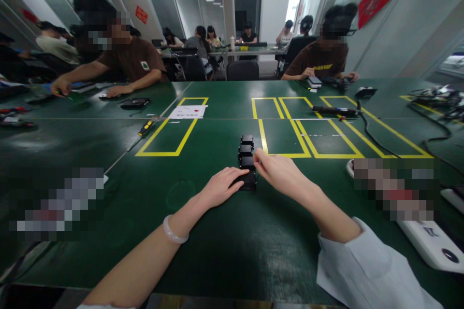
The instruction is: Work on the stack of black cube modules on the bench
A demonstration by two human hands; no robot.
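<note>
Several small black blocks [246, 148] stand in a row running away from me on the green table. The fingers of my left hand [222, 186] are stretched out, with the fingertips resting on the nearest black block [249, 182] and the thumb by its left edge. My right hand [277, 174] is closed in a pinch at the right side of the row, beside the second block from me. Whatever sits between those fingertips is hidden or too small to name. A pale bracelet [174, 231] circles my left wrist.
Yellow tape rectangles [286, 155] mark the green table [217, 270]. A paper sheet [188, 111], a yellow-black screwdriver [147, 128] and a black corded tool [335, 111] lie farther off. White power strips [422, 236] flank me. Across the table, two people in brown shirts [136, 60] handle items.
</note>
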